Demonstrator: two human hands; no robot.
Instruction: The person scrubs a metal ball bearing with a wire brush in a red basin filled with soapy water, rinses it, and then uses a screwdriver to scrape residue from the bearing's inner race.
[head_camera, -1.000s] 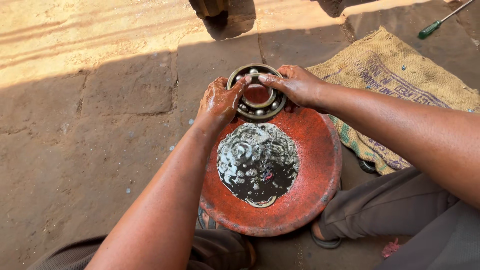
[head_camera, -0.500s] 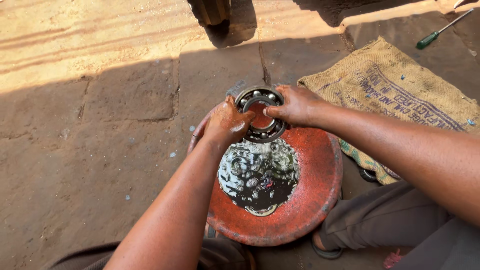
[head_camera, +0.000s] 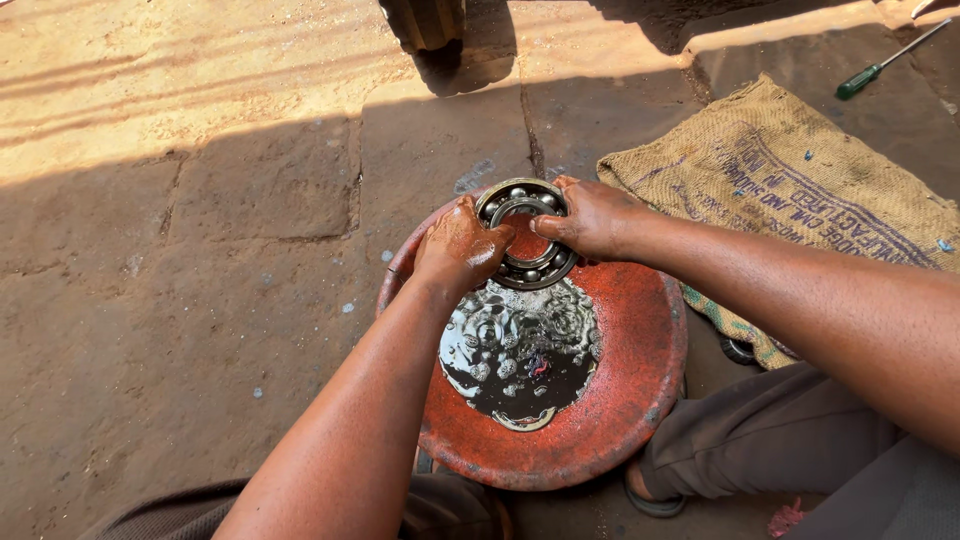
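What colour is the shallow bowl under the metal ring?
Orange-red, with dark liquid pooled in the bowl; the head view shows it best.

I read this as an open-air repair spot, a roadside or yard workshop, worked at ground level. Floor is cracked, dusty stone slabs, half in sun. A red basin of dark oily liquid sits on it, a large ball bearing at its far rim. Burlap sack spread as a mat, green-handled screwdriver beyond its far corner

burlap sack (printed) | green-handled screwdriver | stone floor
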